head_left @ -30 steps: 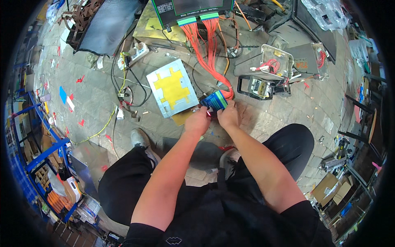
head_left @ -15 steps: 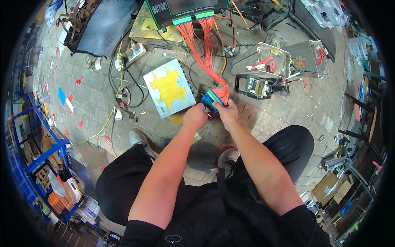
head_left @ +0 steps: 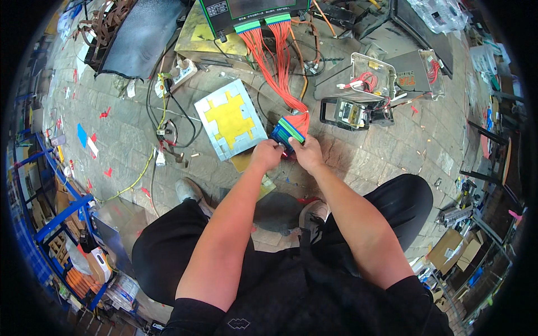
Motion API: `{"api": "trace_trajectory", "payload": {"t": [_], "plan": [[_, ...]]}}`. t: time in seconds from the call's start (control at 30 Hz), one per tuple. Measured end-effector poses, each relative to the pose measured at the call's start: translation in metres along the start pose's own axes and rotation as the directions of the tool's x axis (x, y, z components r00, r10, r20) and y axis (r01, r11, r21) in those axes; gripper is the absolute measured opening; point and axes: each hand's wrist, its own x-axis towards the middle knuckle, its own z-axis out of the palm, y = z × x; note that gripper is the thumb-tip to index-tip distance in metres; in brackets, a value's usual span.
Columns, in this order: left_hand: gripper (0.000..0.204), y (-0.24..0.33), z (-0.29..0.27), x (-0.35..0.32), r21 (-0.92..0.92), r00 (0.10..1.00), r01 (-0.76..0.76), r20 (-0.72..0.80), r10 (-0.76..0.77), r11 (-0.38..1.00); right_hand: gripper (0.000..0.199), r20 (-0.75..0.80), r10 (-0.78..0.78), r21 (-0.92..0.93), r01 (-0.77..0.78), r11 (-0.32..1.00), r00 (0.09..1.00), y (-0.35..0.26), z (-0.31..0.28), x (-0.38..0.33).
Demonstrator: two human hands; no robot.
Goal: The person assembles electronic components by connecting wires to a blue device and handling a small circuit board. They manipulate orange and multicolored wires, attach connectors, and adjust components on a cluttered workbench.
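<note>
A blue connector board (head_left: 279, 134) with green terminal strips is held in front of me, tilted, with a bundle of thin orange-red wires (head_left: 287, 99) running into it. My right hand (head_left: 308, 153) grips its lower right end, thumb on top. At the board's lower left edge my left hand (head_left: 267, 154) is closed in a pinch; whatever lies between its fingertips is too small to make out. The wires lead up to a black device with a screen (head_left: 255, 10), where they enter two green connectors. Just left of the board lies a silver box (head_left: 205, 124) with a yellow patch on top.
An opened grey casing (head_left: 372, 70) with red wires and a black frame (head_left: 330, 115) lie to the right. Power strip (head_left: 184, 73) and black cables (head_left: 193, 115) are on the left. A blue metal rack (head_left: 67, 215) stands at far left, cardboard boxes (head_left: 446, 249) at far right.
The board has shifted slightly left and turned, so its green strips show more. Both hands moved a little with it; my left hand's fingers are now bent differently at its edge.
</note>
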Motion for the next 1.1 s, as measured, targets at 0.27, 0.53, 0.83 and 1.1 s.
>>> {"api": "trace_trajectory", "payload": {"t": [0.27, 0.53, 0.83, 1.1], "plan": [[0.029, -0.002, -0.009, 0.012, 0.011, 0.991, -0.056, 0.121, 0.054, 0.998, 0.033, 0.043, 0.092, -0.122, -0.086, 0.989, 0.995, -0.008, -0.008, 0.007], [0.031, 0.010, -0.021, 0.016, 0.315, 0.946, -0.320, 0.150, 0.286, 0.893, 0.030, 0.039, 0.093, -0.033, -0.092, 0.995, 0.995, 0.009, -0.008, 0.015], [0.032, 0.009, 0.011, 0.007, 0.128, 0.985, -0.026, -0.163, 0.047, 0.991, 0.029, -0.120, 0.079, -0.192, -0.101, 0.976, 0.990, -0.026, 0.007, 0.002], [0.031, 0.009, 0.028, -0.042, -0.059, 0.914, 0.100, -0.388, -0.115, 0.993, 0.024, -0.256, 0.016, -0.061, -0.032, 0.998, 0.967, 0.021, -0.006, 0.042]]}}
